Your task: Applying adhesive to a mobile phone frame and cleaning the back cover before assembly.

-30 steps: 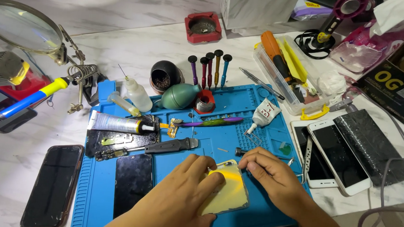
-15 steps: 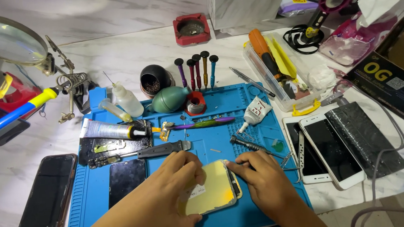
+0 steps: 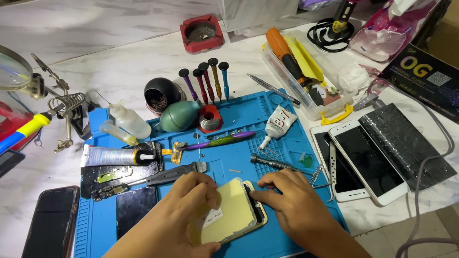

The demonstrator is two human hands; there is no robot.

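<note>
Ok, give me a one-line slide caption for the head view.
Left hand and right hand press on an opened phone lying on a blue repair mat amid tools.

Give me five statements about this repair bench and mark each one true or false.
1. Both hands rest on the opened phone on the blue mat. True.
2. The left hand holds a screwdriver. False: it presses the phone's yellowish panel.
3. Five precision screwdrivers stand upright behind the mat. True.
4. The white phones lie left of the mat. False: they lie to its right.
5. The right hand touches the phone's right edge. True.
</note>
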